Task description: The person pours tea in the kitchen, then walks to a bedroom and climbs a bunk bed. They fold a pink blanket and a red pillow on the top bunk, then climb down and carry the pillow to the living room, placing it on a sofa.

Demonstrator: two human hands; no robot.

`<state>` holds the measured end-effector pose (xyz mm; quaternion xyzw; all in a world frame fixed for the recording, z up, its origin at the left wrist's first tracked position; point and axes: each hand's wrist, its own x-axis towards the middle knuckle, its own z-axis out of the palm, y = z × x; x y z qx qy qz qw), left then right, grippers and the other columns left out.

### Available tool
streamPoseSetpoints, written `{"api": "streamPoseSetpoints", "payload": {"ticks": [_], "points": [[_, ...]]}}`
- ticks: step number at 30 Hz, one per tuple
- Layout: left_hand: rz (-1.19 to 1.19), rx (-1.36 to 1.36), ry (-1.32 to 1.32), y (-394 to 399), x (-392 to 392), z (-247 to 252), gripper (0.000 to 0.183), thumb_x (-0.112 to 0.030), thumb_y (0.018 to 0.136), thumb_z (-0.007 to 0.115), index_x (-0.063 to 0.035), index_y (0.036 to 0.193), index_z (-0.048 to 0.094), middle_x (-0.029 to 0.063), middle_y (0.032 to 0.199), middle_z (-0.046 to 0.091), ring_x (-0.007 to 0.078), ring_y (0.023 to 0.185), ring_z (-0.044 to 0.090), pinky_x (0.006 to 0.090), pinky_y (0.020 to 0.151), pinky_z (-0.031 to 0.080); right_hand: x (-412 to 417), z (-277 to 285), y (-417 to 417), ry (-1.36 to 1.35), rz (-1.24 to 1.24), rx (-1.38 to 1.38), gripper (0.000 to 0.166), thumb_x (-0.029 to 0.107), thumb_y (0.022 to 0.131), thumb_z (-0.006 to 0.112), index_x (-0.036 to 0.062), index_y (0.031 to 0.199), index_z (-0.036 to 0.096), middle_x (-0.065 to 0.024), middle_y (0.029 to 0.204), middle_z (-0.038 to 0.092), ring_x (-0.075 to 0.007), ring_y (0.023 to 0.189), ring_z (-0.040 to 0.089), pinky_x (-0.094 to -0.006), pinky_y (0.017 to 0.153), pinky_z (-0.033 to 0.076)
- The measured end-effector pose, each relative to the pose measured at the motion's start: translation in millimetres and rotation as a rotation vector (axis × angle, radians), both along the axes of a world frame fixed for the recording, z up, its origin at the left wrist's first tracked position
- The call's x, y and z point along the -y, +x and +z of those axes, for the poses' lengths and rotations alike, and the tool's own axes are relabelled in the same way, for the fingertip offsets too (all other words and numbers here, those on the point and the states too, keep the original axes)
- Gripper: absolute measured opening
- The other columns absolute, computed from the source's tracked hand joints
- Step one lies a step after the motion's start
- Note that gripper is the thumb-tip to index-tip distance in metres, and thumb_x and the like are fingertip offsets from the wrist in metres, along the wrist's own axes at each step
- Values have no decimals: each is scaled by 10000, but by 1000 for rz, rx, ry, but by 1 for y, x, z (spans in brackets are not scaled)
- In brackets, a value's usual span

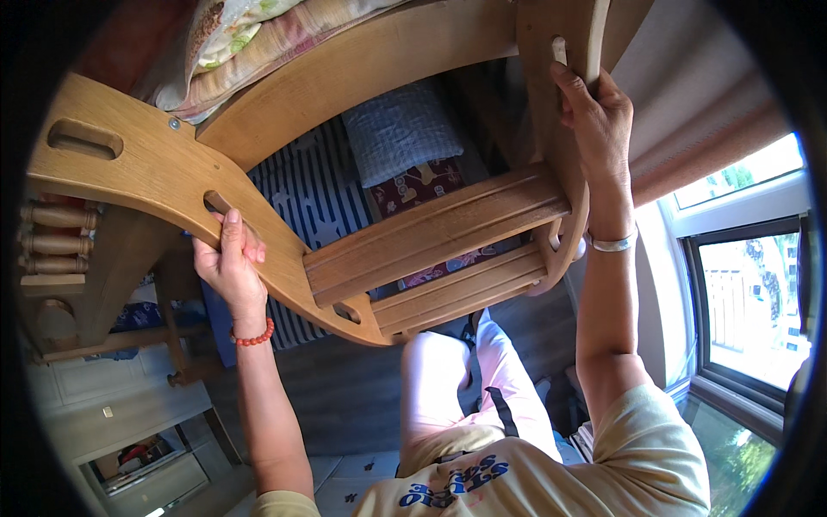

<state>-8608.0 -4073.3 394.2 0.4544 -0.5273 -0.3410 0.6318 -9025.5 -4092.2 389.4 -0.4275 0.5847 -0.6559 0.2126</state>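
A wooden bunk bed ladder with curved side rails and grooved treads stands before me. My left hand [231,265] grips the left side rail [161,145] at an oval cut-out, its thumb on the wood. Higher up on the right, my right hand [591,116] is closed round the other side rail [539,97] beside a narrow slot. Between the rails run an upper tread [439,232] and a lower tread [459,291]. A curved wooden board [362,71] of the upper bunk joins the rails at the top. A bead bracelet is on my left wrist, a metal bangle on my right.
Folded bedding [284,55] lies on the upper bunk. Below are a striped mattress [310,174] and a checked pillow [400,129]. A curtain [698,110] and a window [749,304] are at the right. Turned wooden spindles [61,242] and a cabinet [148,478] show at the left.
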Motion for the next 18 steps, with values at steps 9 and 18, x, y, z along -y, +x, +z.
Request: {"api": "streamPoseSetpoints", "payload": {"ticks": [9, 18], "points": [[59, -79, 40, -4, 5, 1, 114, -95, 1000, 642, -73, 996, 530, -40, 659, 440, 47, 517, 405, 233, 492, 356, -4, 2, -2, 4, 22, 0, 205, 244, 975, 725, 45, 953, 680, 61, 695, 560, -33, 599, 489, -212, 530, 388], [189, -55, 372, 25, -13, -17, 138, -95, 935, 685, -15, 952, 572, -29, 662, 394, 68, 556, 352, 251, 525, 307, -10, -15, 10, 80, 42, 58, 169, 70, 951, 669, 8, 1107, 649, 20, 942, 632, -78, 899, 545, -262, 815, 488]]}}
